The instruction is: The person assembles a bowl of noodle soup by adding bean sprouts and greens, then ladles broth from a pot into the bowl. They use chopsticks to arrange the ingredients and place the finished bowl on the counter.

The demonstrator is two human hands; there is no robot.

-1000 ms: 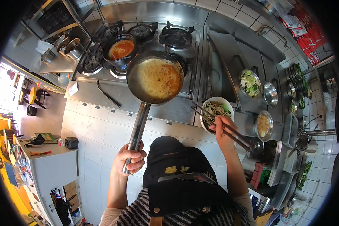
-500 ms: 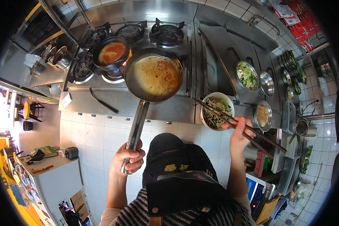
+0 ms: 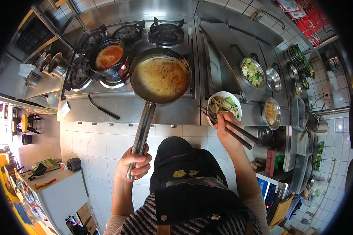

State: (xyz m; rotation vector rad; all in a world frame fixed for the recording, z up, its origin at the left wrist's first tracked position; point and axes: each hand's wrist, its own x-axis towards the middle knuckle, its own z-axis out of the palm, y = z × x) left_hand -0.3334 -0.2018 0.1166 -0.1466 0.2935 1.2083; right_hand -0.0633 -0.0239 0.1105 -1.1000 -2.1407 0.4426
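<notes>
My left hand [image 3: 136, 162] is closed around the long metal handle of a frying pan [image 3: 143, 123]. Frothy yellowish liquid [image 3: 155, 76] with orange patches lies in the pan, over the front of the stove. Long dark chopsticks [image 3: 243, 132] are held in my right hand [image 3: 225, 127], which is at the near edge of a white bowl [image 3: 240, 107]. Noodle-like strands and green leaves [image 3: 225, 103] fill the bowl. The chopstick tips are at the bowl's left side; whether they grip any food I cannot tell.
A dark pot [image 3: 93, 62] of orange-red liquid sits on a lit burner [image 3: 123, 67]. Metal bowls of chopped greens [image 3: 253, 74] and pale yellow food [image 3: 270, 113] stand at the right, beside another metal bowl [image 3: 273, 80]. A black-handled tool [image 3: 104, 109] lies on the counter's front ledge.
My right hand has moved left toward the white bowl, with the chopsticks. The pan stays in my left hand; the whole view has shifted slightly.
</notes>
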